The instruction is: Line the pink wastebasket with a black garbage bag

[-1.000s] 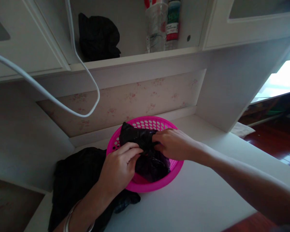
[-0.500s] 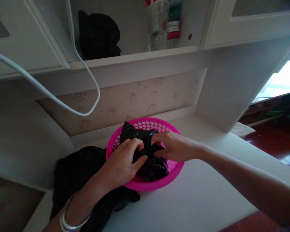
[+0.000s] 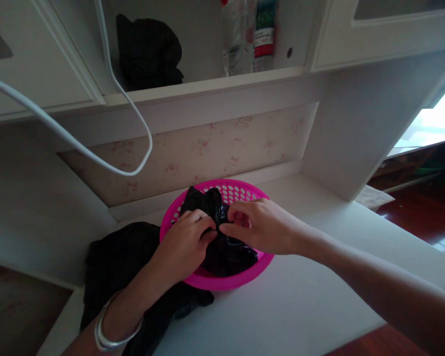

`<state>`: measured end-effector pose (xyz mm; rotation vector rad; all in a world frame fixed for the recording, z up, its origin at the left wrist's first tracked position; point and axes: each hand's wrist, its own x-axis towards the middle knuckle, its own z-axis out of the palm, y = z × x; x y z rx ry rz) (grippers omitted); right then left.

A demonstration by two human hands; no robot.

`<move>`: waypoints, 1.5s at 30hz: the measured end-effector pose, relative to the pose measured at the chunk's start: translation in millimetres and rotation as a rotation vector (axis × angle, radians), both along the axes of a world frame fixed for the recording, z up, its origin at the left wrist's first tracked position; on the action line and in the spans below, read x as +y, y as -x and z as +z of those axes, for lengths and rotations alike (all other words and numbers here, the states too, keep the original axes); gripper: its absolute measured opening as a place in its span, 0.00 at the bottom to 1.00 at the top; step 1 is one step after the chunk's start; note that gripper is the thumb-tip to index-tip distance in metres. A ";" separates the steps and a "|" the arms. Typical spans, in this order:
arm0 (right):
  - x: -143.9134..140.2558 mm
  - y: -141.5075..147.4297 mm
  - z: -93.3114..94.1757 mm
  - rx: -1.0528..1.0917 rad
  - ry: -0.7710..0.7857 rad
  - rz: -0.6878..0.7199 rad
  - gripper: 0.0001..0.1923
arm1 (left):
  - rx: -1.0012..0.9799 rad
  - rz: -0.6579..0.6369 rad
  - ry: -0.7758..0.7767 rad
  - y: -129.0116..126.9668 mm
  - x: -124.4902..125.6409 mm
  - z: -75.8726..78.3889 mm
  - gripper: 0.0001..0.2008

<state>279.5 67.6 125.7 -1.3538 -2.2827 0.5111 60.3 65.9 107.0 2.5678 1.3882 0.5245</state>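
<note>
Left hand (image 3: 185, 241) and right hand (image 3: 257, 225): fingers pinched shut on one black plastic bag (image 3: 222, 242), meeting at its top, apparently to gather the crumpled film. Bag: glossy, wrinkled, sitting inside the pink perforated basket (image 3: 215, 282) on the white desk (image 3: 300, 301). Dark cloth (image 3: 118, 267) lies just beside the basket, under the left forearm.

A white cable (image 3: 96, 158) loops at ten o'clock. On the shelf (image 3: 207, 86) at twelve sit a dark bundle (image 3: 148, 52) and two bottles (image 3: 250, 37).
</note>
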 end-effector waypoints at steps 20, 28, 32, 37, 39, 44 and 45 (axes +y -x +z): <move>22.1 4.7 -8.8 0.693 0.641 -0.062 0.14 | -0.270 0.071 -0.063 5.0 7.4 -7.3 0.12; 19.0 3.8 -1.7 0.807 0.631 0.037 0.16 | -0.335 -0.020 -0.383 4.3 -7.0 -4.4 0.09; 17.1 1.8 -3.7 0.752 0.549 0.214 0.15 | -0.269 -0.157 -0.388 -0.3 -17.0 1.4 0.08; 19.7 -1.0 -8.1 0.761 0.511 0.202 0.13 | -0.191 -0.098 -0.294 -5.2 -23.9 0.1 0.10; 21.5 -1.7 -11.1 0.738 0.478 0.171 0.14 | -0.127 -0.050 -0.195 -6.3 -25.5 1.0 0.15; 19.8 -0.9 -13.5 0.608 0.411 0.156 0.12 | -0.084 -0.039 0.077 -2.5 -20.6 7.7 0.07; 18.5 -0.3 -12.7 0.603 0.421 0.170 0.11 | -0.116 -0.051 0.120 -0.3 -18.6 9.5 0.07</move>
